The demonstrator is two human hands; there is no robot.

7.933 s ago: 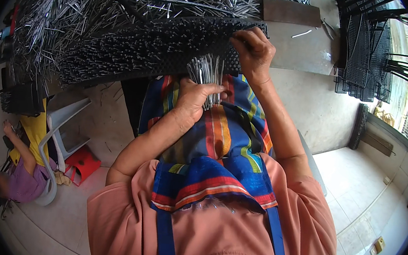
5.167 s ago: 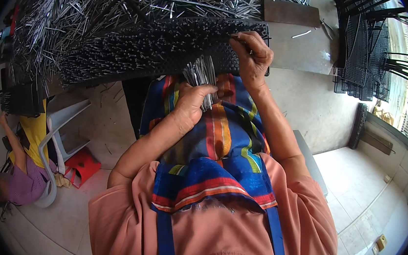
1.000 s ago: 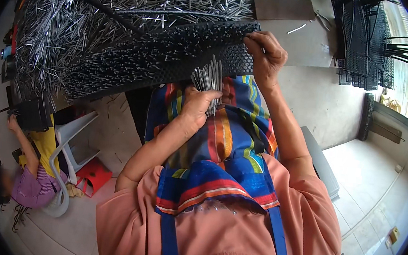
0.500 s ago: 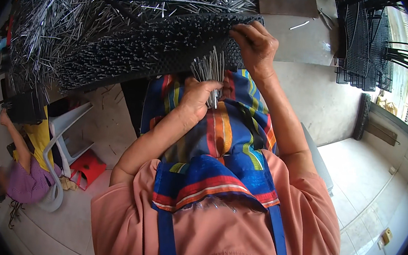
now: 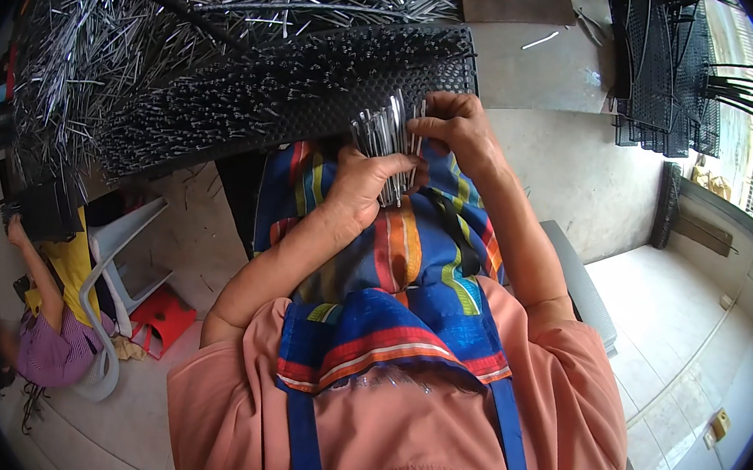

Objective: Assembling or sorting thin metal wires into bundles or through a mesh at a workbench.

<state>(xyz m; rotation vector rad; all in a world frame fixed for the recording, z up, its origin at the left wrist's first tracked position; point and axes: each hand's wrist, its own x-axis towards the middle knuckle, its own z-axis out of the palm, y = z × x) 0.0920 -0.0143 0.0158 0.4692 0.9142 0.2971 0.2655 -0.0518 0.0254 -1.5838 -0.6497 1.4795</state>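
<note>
My left hand [image 5: 363,181] is closed around an upright bundle of thin, silvery metal rods [image 5: 381,132], thumb across its front. At the bundle's right edge, my right hand [image 5: 463,135] pinches with thumb and forefinger on a thin rod there; its fingertips partly hide it. Just beyond both hands lies a long black tray [image 5: 316,113] with a grid of holes. Many short rods [image 5: 217,104] stand upright in its holes, dense on the left and along the far side. Bare holes show along the near side and right end.
A large heap of loose rods [image 5: 142,31] covers the table behind the tray. A brown plate [image 5: 517,4] and pliers [image 5: 591,25] lie at the far right. Black mesh racks [image 5: 672,82] stand beyond. A co-worker [image 5: 58,345] sits at the left near a red bag [image 5: 162,319].
My right hand has come down from the tray's far right end to the bundle, and its fingers now pinch there. My left hand keeps holding the bundle in nearly the same place.
</note>
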